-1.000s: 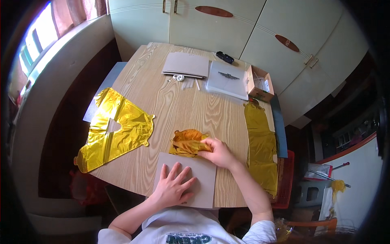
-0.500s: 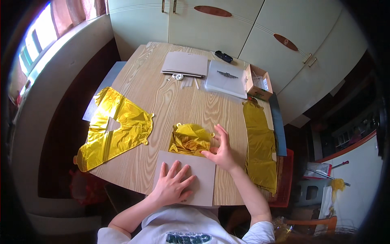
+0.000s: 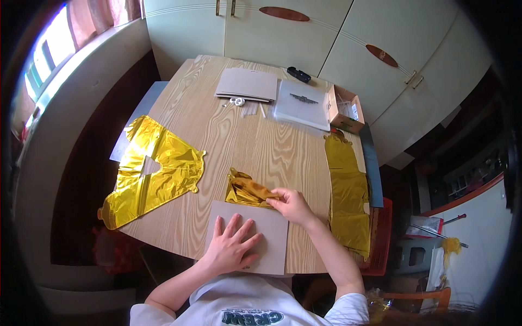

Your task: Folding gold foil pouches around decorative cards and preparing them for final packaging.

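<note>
A grey cardboard sheet (image 3: 272, 239) lies at the table's near edge. My left hand (image 3: 234, 243) rests flat on it with the fingers spread. Past the sheet's far edge sticks out a crumpled gold foil balloon (image 3: 244, 190), uninflated; whether more of it lies under the cardboard is hidden. My right hand (image 3: 288, 205) pinches the right end of this foil, between thumb and fingers, just beyond the sheet's far right corner. The foil's top part is folded over toward the sheet.
A flat gold foil balloon (image 3: 163, 176) lies at left, and a long folded one (image 3: 348, 201) along the right edge. At the back are stacked cardboard sheets (image 3: 247, 84), clear plastic bags (image 3: 302, 111), a white ring-shaped roll (image 3: 237, 101), a wooden box (image 3: 346, 111) and a black object (image 3: 299, 75).
My right hand has gone from spread fingers to a pinch on the foil's right side. The foil's upstanding far part has folded down toward the cardboard. My left hand stays put.
</note>
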A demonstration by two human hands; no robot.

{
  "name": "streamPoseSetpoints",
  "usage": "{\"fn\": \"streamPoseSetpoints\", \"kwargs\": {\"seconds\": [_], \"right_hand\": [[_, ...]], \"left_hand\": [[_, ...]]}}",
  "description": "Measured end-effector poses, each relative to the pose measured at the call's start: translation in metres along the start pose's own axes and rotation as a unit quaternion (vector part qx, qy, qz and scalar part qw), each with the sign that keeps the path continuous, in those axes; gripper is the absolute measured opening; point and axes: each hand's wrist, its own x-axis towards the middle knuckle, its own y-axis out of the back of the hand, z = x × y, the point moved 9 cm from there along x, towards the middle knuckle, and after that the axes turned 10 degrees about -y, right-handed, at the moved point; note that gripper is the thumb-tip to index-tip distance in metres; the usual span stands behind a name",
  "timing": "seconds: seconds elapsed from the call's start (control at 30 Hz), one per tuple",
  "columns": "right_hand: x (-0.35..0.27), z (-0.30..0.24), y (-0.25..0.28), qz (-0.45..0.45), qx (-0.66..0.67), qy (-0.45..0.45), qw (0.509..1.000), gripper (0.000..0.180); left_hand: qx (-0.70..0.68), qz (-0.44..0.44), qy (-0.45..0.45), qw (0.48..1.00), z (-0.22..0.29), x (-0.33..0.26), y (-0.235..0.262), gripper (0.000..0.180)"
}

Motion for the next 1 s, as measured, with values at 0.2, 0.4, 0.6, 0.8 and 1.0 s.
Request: {"fn": "streamPoseSetpoints", "kwargs": {"seconds": [0.2,0.4,0.6,0.8,1.0], "right_hand": [[-0.059,-0.023,-0.015,0.070,-0.169,0.262,0.948,0.022],[-0.082,-0.019,-0.035,0.071,-0.292,0.389,0.871,0.021],[-0.088,-0.021,-0.039,0.078,-0.323,0.416,0.847,0.014],[-0.089,-0.018,-0.045,0.088,-0.352,0.418,0.833,0.010],[-0.092,-0.019,-0.045,0.099,-0.352,0.429,0.826,0.013]], "left_hand": [[-0.005,-0.024,0.008,1.000,-0.002,0.001,-0.008,0.059],[-0.027,0.019,0.007,0.999,-0.003,0.000,-0.004,0.056],[-0.029,0.003,0.013,0.999,-0.004,0.001,-0.006,0.053],[-0.027,0.047,0.006,0.998,-0.004,0.000,0.001,0.047],[-0.109,0.099,0.082,0.986,-0.041,-0.033,0.033,0.006]]}}
